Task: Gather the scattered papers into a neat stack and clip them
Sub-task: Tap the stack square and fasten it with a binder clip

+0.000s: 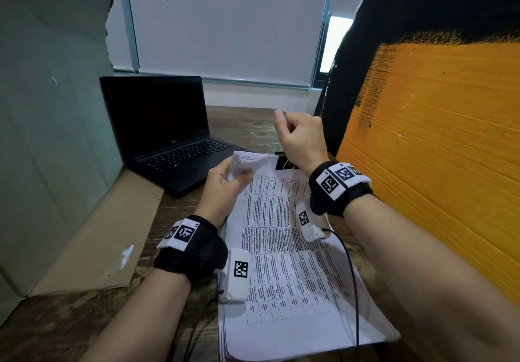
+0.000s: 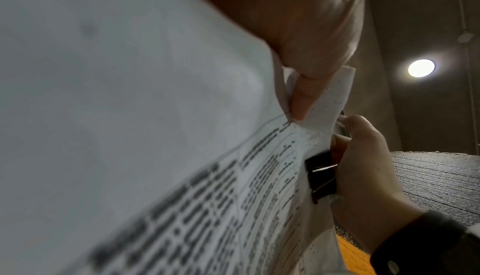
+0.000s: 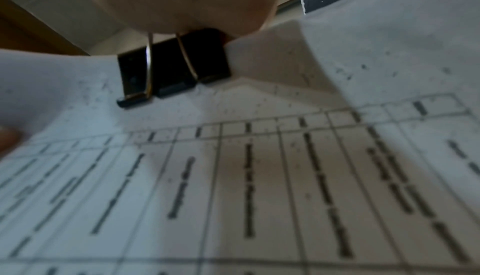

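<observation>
The papers (image 1: 284,249) lie as one stack on the wooden surface (image 1: 247,125), and their near end reaches toward the near edge of the surface. The top sheet shows a printed table with many small cells. The far end of the stack is lifted a little from the surface, and the far left corner is curled upward.

A black binder clip (image 1: 284,162) sits on the far edge of the stack, near the middle of this edge. In the right wrist view the clip (image 3: 171,68) bites on the paper edge, and its two silver wire handles stand up toward the hand.

The left hand (image 1: 225,190) holds the far left corner of the stack; in the left wrist view a fingertip presses on the curled corner, and the grip is closed on the sheets. The right hand (image 1: 301,139) is above the clip with its fingers curled. The left wrist view shows the fingers (image 2: 345,137) of this hand pinching the wire handles of the clip (image 2: 322,176), so this grip is closed on the clip.

An open black laptop (image 1: 166,133) with a dark screen stands at the far left part of the surface, just beside the far left corner of the stack. A flat piece of cardboard (image 1: 107,238) lies along the left edge of the surface. An orange and black panel (image 1: 439,148) stands at the right side.
</observation>
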{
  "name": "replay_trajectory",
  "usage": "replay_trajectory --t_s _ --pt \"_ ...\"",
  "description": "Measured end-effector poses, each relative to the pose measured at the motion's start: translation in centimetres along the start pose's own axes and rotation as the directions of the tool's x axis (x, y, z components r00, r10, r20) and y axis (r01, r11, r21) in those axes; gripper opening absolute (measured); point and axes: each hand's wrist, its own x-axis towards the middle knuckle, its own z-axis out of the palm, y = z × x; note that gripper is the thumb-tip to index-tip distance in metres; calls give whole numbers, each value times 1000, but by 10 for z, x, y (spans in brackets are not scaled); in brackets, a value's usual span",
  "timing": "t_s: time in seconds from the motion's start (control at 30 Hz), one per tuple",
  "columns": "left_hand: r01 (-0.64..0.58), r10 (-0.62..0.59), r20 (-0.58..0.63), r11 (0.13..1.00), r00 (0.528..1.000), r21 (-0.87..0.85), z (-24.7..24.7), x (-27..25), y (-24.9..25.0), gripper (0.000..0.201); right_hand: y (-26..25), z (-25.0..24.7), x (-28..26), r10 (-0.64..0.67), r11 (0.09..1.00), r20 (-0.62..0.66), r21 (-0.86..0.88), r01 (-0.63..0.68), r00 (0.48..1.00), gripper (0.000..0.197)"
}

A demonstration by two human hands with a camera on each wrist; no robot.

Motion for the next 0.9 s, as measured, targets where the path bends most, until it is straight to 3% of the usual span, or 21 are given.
replay_trajectory --t_s 0.1,0.23,0.43,0.6,0.77,0.9 --pt "-11 11 -9 999 1000 35 0 0 0 24 -2 -6 3 44 994 113 -101 -33 993 55" --pt "-78 80 -36 994 996 74 -2 0 0 26 -8 -16 9 -45 965 276 -237 113 960 54" --pt "-99 107 -74 990 992 96 0 -1 2 25 -9 -14 7 -136 929 259 -302 214 956 55" --pt "-97 114 -128 987 985 128 0 1 0 18 -11 -7 9 -1 984 179 -173 33 984 60" --pt "-87 98 -119 991 988 99 1 1 3 20 -13 -8 13 -33 982 329 -163 91 944 61" --pt "-83 96 -112 990 989 113 2 0 1 18 -7 -16 13 -88 957 407 -219 190 909 49"
